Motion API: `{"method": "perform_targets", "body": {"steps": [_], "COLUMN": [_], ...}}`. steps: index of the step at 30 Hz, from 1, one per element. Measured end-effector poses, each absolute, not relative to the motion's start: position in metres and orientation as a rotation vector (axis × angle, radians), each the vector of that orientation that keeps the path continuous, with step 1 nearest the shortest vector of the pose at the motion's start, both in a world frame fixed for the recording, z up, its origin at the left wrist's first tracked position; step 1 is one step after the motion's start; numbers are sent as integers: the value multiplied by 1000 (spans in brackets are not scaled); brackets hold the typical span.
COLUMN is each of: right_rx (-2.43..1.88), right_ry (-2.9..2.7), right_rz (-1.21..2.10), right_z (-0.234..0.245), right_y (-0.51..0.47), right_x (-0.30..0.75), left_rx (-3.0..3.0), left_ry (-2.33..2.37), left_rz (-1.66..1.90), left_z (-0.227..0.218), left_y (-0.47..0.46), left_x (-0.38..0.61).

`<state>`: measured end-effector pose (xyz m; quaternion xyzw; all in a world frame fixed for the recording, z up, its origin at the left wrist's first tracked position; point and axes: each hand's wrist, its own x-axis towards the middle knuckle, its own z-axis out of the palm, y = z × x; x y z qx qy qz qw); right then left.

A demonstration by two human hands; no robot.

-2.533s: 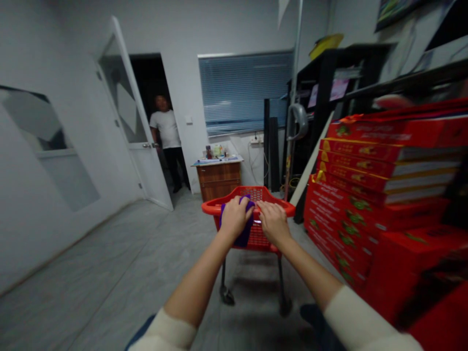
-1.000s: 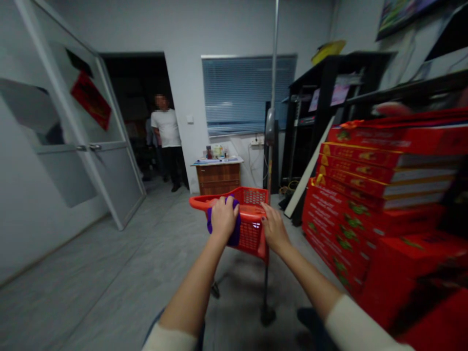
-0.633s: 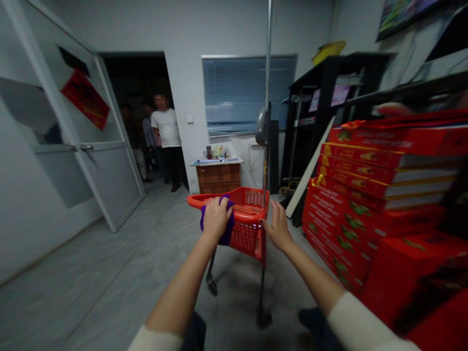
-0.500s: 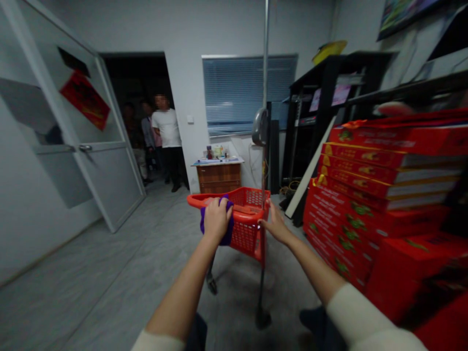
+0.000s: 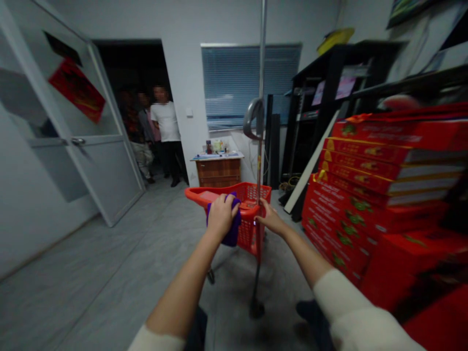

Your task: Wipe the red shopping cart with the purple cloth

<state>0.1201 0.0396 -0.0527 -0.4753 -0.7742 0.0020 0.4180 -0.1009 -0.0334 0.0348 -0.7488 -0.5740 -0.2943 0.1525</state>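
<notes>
A red plastic shopping trolley on wheels stands on the grey floor just ahead of me. My left hand is closed around a purple cloth, pressing it on the trolley's near rim. My right hand grips the trolley's rear corner, right beside its upright metal handle pole. The pole rises out of the top of the picture and carries a grey curved grip.
Stacks of red boxes line the right side, black shelving behind them. A wooden cabinet stands under a window with blinds. People stand in the dark doorway beside an open white door.
The trolley has swung round to the left, its handle pole now at the right corner. The door opened wider and more people appeared in the doorway. My right hand shifted to the corner by the pole.
</notes>
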Motion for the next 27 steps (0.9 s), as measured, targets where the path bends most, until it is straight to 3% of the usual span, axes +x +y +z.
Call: {"method": "perform_targets", "body": {"steps": [10,21,27], "right_rx": [-1361,-1146,-1350], "right_ry": [-1854,-2191,-2088], "right_rz": [12,75,47], "right_z": [-45,-43,-41], "right_y": [14,30,25], "right_x": [49,63,24], "left_rx": [-2027,-2035,-1758], "left_ry": [-1840,-1807,-1896], "left_rz": [-843,-700,-712], "left_z": [45,45,31], "left_y": [-35,-51,-47], "left_x": [-136,-127,-124]}}
